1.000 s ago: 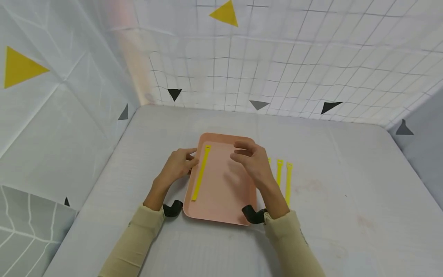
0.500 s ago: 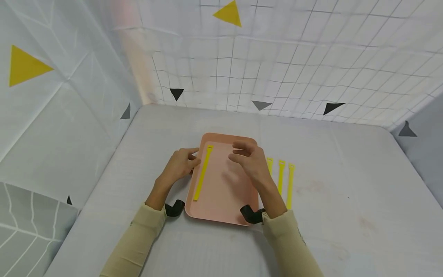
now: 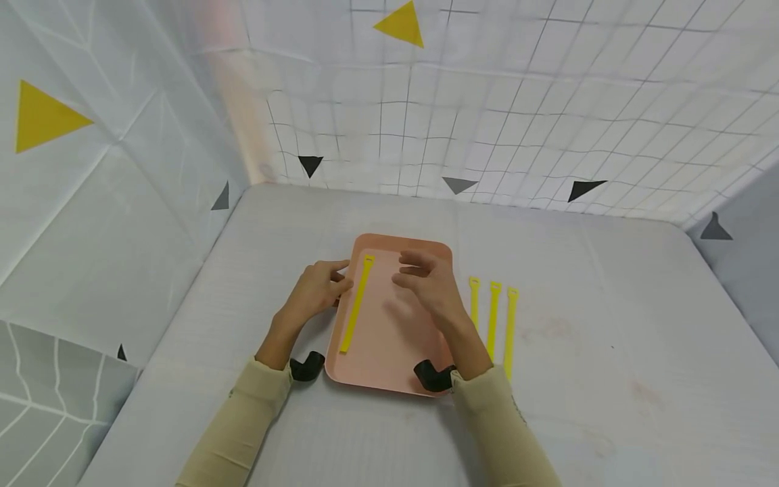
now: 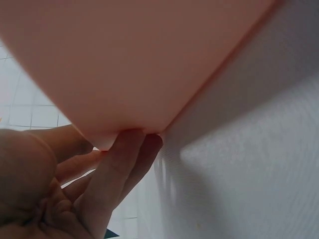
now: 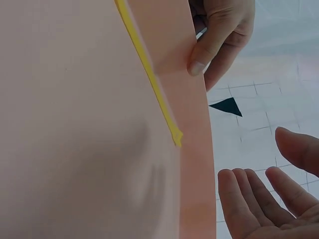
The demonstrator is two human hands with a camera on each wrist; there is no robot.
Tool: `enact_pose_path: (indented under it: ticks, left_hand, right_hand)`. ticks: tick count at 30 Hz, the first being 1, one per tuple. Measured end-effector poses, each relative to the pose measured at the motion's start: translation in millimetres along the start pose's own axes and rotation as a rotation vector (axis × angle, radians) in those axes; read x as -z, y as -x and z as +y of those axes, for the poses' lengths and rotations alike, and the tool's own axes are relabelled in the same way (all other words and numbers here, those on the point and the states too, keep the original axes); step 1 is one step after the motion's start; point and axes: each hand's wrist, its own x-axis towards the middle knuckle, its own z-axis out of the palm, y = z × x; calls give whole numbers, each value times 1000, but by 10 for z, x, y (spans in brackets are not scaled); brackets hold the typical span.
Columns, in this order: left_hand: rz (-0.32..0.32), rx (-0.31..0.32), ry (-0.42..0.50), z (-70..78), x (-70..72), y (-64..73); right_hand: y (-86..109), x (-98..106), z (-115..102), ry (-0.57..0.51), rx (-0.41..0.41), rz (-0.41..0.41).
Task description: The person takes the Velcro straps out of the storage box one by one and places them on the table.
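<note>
My left hand (image 3: 313,292) pinches the left rim of a pink tray (image 3: 395,375), thumb at the rim and fingers beneath, as the left wrist view shows the hand (image 4: 94,179) at the tray's edge (image 4: 139,74). A flat yellow strap with a slotted end (image 3: 357,304) lies lengthwise inside the tray along its left side. Over the tray's right half hovers my right hand (image 3: 432,284), its fingers apart and holding nothing. In the right wrist view that hand's fingers (image 5: 256,204) are relaxed, with the yellow strap (image 5: 154,84) beyond them.
Three more yellow straps (image 3: 494,311) lie side by side on the white table (image 3: 608,325), right of the tray. My right forearm partly covers their lower ends. Behind stands a white gridded sheet wall (image 3: 487,135); another sheet wall (image 3: 122,203) closes the left side.
My right hand has shifted slightly left over the tray, uncovering more of the straps on the table. The left hand keeps its hold on the tray, and the strap inside lies as before.
</note>
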Motion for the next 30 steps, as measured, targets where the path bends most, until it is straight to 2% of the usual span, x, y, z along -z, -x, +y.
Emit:
enact_pose_path:
  ticks: [14,30]
  left_hand:
    - [7,-9,5,0,0,-1]
    - [5,9,7,-16,-7,-13]
  right_hand:
    - [-49,-143,36,36,16,24]
    - [-97,-226,7,46,-22,-36]
